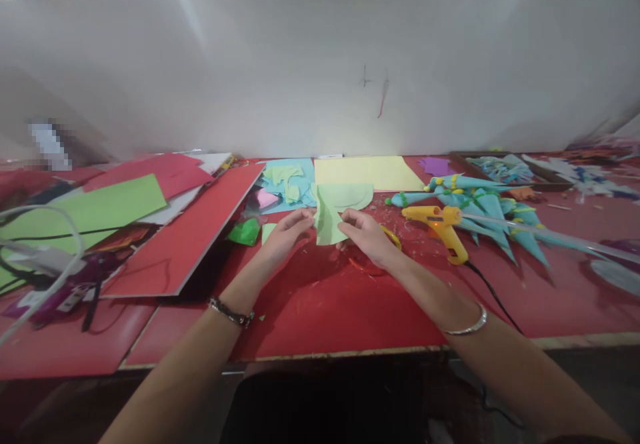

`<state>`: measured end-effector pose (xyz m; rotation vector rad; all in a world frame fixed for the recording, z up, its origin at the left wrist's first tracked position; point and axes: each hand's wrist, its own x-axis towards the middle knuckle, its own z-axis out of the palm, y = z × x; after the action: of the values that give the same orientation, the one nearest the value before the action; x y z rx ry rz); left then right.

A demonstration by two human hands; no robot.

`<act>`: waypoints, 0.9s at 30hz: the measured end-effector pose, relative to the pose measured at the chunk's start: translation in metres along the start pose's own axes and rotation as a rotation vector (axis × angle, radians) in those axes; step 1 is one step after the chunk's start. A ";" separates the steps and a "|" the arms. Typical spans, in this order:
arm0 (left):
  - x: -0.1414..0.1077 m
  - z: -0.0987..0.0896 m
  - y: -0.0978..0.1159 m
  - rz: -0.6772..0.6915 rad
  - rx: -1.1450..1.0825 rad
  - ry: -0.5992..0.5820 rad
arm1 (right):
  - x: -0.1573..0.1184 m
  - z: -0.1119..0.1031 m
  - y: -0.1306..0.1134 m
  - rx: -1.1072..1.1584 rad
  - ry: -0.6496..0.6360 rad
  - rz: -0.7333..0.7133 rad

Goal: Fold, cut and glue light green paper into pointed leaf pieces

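Note:
A piece of pale green paper (327,221) is held up over the red tabletop, bent along its length. My right hand (367,236) pinches its lower right part between thumb and fingers. At the paper's left edge, the closed fingertips of my left hand (290,229) grip it. Just behind lies another pale green piece (353,195) with a rounded edge. Beneath my right hand, red and yellow loops (393,237), perhaps scissor handles, are partly hidden. To the right of that hand a yellow glue gun (440,221) rests on its side.
Blue paper cones (487,211) with green and yellow trim lie at right behind the glue gun. A red board (185,237) leans at left beside colored sheets and cables. A yellow sheet (367,172), paper scraps (287,184) and a white wall (300,77) are at the back.

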<state>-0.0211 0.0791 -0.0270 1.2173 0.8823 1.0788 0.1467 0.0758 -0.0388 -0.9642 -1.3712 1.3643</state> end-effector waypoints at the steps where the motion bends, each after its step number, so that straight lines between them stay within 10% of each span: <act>1: 0.000 0.000 -0.001 0.021 0.037 -0.012 | 0.000 0.000 0.000 -0.006 -0.009 -0.004; 10: 0.000 -0.003 -0.002 0.229 0.515 -0.141 | -0.003 0.002 -0.003 -0.146 -0.065 -0.040; 27: -0.002 0.002 -0.004 0.291 0.725 -0.392 | 0.000 -0.003 -0.004 -0.318 -0.061 -0.213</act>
<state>-0.0196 0.0765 -0.0308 2.1303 0.8227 0.7021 0.1499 0.0758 -0.0355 -0.9546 -1.7207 1.0427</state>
